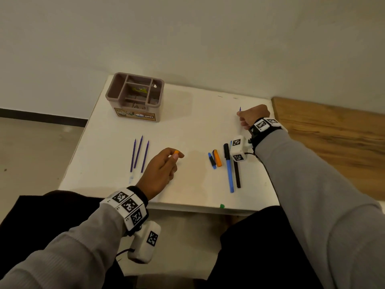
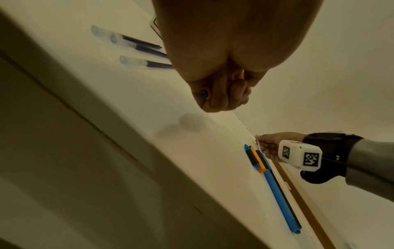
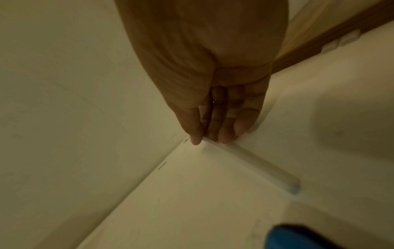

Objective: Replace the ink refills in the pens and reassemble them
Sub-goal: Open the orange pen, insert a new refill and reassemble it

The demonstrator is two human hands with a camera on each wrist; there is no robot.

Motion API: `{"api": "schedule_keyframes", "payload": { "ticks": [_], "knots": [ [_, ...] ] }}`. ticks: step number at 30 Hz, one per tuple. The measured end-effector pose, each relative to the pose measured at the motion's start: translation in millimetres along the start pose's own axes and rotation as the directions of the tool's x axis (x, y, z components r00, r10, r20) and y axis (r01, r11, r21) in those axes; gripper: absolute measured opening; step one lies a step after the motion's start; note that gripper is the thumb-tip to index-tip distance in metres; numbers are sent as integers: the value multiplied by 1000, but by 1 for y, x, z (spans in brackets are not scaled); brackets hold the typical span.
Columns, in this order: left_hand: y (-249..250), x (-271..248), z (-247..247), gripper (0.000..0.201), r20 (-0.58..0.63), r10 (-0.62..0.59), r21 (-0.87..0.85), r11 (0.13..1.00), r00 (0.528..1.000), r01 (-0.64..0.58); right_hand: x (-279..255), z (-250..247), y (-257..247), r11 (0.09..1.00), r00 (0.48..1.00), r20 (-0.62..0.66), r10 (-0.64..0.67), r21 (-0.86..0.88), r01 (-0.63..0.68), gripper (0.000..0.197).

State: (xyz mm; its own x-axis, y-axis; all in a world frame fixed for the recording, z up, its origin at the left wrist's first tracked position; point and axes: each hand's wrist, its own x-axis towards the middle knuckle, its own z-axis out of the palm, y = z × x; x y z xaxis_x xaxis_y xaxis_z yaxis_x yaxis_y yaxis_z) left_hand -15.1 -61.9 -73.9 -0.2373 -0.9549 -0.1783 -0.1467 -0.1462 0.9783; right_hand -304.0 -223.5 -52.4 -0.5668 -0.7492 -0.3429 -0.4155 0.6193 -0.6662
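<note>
My left hand [image 1: 175,157] hovers over the middle of the white table [image 1: 198,122], its fingers curled round an orange pen barrel [image 1: 176,152]. In the left wrist view the barrel's open end [image 2: 203,94] shows inside my fist. My right hand [image 1: 242,117] is at the far right of the table and pinches a refill [image 3: 251,161] with a clear tube. The refill's purple tip [image 1: 240,108] pokes out above the fingers. Three purple refills [image 1: 138,153] lie side by side to the left of my left hand.
An orange cap [image 1: 217,157], a blue and black cap [image 1: 212,160], a blue pen [image 1: 229,174] and a black pen [image 1: 237,176] lie at the right. A brown organizer box [image 1: 135,95] stands at the back left. A green bit [image 1: 222,205] sits at the front edge.
</note>
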Motion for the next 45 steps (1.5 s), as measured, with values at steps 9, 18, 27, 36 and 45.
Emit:
{"api": "schedule_keyframes", "payload": {
  "ticks": [9, 18, 27, 36, 45],
  "knots": [
    [5, 0, -1, 21, 10, -18, 18, 1000, 1000, 17, -28, 4, 9, 975, 982, -12, -190, -123, 187, 18],
    [16, -5, -19, 22, -225, 6, 13, 1000, 974, -3, -147, 76, -16, 924, 873, 333, -358, -8, 382, 12],
    [20, -9, -79, 25, -483, 25, -15, 999, 875, -37, -194, 157, -36, 913, 821, 542, -181, -218, 345, 34],
    [22, -13, -83, 22, -342, -48, -35, 999, 938, 39, -186, 154, -34, 901, 882, 457, -115, -326, 287, 49],
    [20, -9, -62, 13, -291, -115, 33, 991, 950, 130, -185, 129, -5, 825, 882, 424, -203, -411, 387, 48]
  ]
}}
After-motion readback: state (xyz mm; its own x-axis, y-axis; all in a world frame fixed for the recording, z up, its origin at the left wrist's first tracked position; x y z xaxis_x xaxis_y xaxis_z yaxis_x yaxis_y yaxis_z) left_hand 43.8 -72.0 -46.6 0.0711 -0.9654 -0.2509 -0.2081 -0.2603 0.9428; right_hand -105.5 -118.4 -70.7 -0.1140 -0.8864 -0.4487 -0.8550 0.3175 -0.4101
